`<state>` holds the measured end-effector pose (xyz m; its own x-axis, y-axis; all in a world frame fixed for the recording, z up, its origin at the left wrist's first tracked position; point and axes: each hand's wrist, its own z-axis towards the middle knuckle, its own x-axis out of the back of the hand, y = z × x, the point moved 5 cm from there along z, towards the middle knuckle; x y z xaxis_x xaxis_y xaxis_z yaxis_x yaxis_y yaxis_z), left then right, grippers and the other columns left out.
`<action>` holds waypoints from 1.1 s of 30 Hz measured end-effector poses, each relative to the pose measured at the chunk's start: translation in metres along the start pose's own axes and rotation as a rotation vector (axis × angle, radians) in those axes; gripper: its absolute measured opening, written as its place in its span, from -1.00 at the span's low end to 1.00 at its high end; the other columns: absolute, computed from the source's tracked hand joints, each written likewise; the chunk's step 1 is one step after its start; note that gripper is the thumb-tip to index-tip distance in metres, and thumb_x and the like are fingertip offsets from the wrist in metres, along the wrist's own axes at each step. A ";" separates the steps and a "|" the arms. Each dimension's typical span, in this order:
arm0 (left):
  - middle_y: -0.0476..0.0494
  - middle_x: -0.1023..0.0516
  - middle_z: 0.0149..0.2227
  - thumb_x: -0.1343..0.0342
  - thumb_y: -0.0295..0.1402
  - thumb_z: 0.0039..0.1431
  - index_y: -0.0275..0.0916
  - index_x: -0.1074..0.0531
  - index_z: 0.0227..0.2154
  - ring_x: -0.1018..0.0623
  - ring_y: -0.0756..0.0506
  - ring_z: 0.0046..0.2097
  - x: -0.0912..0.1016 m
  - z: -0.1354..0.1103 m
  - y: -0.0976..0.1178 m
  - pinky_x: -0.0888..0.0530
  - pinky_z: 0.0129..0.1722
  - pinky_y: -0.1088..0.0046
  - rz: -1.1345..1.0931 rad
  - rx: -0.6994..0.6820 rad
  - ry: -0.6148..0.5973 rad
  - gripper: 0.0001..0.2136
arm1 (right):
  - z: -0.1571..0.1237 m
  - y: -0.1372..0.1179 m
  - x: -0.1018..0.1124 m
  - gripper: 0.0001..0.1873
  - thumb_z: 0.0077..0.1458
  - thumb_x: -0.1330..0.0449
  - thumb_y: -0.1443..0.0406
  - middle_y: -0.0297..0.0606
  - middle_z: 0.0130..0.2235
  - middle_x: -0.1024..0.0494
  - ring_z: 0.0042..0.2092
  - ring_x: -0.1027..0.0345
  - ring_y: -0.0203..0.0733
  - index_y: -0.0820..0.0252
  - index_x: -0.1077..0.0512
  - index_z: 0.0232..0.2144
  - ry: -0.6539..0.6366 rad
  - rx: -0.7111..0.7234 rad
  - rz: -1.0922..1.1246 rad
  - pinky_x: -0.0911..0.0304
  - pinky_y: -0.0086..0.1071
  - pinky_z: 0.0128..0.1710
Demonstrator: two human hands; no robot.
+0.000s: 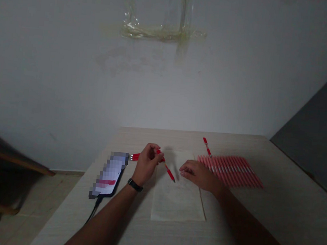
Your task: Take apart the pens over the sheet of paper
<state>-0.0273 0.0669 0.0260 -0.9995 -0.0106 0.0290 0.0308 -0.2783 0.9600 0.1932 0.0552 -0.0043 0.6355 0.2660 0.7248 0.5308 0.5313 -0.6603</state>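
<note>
My left hand (pixel 149 160), with a dark band on its wrist, pinches the upper end of a red pen (pixel 170 174). The pen slants down to the right, its dark tip over a pale translucent sheet (pixel 178 209). To the right of that tip is my right hand (pixel 195 171), thumb and fingertips drawn together above the sheet. Whatever is between those fingertips, if anything, is too small to make out. Just beyond the right hand lies a row of red pens (pixel 233 170), side by side and slanted. More red pens (pixel 135 157) are partly hidden behind my left hand.
A phone (pixel 110 175) with a lit, partly blurred screen lies on the left of the wooden table (pixel 130 238), a cable (pixel 94 210) running from it. One separate red pen (pixel 207 147) lies behind the row. The wall (pixel 165 100) rises behind the table.
</note>
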 end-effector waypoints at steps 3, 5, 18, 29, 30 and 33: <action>0.00 -0.51 -0.43 -0.25 -0.29 0.11 -0.22 -0.28 -0.33 -0.54 -0.02 -0.43 -0.001 0.000 -0.002 -0.43 -0.45 0.51 -0.036 0.046 -0.003 -0.77 | 0.001 -0.004 0.002 -0.82 0.29 -0.14 0.24 -0.24 -0.26 -0.56 -0.20 -0.42 -0.18 0.16 -0.51 -0.28 0.009 0.030 0.027 -0.24 -0.35 -0.18; -0.02 -0.53 -0.43 -0.26 -0.30 0.09 -0.22 -0.26 -0.37 -0.55 -0.03 -0.44 -0.001 0.000 -0.004 -0.45 -0.44 0.48 -0.052 0.072 0.004 -0.76 | 0.001 -0.005 0.005 -0.77 0.32 -0.09 0.26 -0.25 -0.30 -0.54 -0.23 -0.40 -0.20 0.18 -0.49 -0.33 0.048 0.027 0.059 -0.22 -0.36 -0.21; -0.09 -0.57 -0.34 -0.19 -0.25 0.19 -0.21 -0.51 -0.14 -0.47 -0.04 -0.38 -0.024 -0.014 0.004 -0.35 -0.34 0.45 0.655 -0.172 -0.338 -0.78 | 0.002 0.002 0.016 -0.76 0.27 -0.12 0.30 -0.38 -0.48 -0.42 -0.39 -0.29 -0.27 0.19 -0.40 -0.47 0.261 -0.059 0.072 -0.08 -0.41 -0.37; -0.14 -0.61 -0.31 -0.06 -0.26 0.33 -0.24 -0.56 -0.20 -0.52 -0.08 -0.31 -0.034 -0.021 0.001 -0.34 -0.29 0.44 0.617 -0.183 -0.466 -0.78 | 0.000 0.000 0.005 -0.71 0.36 -0.02 0.29 -0.31 -0.40 -0.49 -0.31 -0.37 -0.22 0.18 -0.40 -0.42 0.183 -0.020 0.060 -0.15 -0.39 -0.28; -0.13 -0.60 -0.34 -0.05 -0.26 0.33 -0.25 -0.56 -0.21 -0.51 -0.06 -0.33 -0.035 -0.021 -0.001 -0.33 -0.31 0.45 0.606 -0.174 -0.472 -0.78 | 0.000 0.001 0.005 -0.71 0.36 -0.02 0.29 -0.31 -0.40 -0.49 -0.31 -0.37 -0.22 0.18 -0.40 -0.42 0.180 -0.019 0.047 -0.15 -0.39 -0.28; -0.10 -0.58 -0.40 -0.03 -0.29 0.33 -0.28 -0.56 -0.22 -0.46 -0.03 -0.40 -0.035 -0.022 -0.005 -0.29 -0.36 0.48 0.566 -0.140 -0.489 -0.77 | 0.000 0.000 0.006 -0.71 0.36 -0.03 0.27 -0.31 -0.39 -0.48 -0.31 -0.36 -0.22 0.18 -0.41 -0.41 0.185 -0.009 0.011 -0.15 -0.37 -0.28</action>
<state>0.0072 0.0476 0.0137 -0.7170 0.2298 0.6581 0.5068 -0.4764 0.7185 0.1970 0.0569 0.0002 0.7335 0.1189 0.6692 0.5273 0.5218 -0.6706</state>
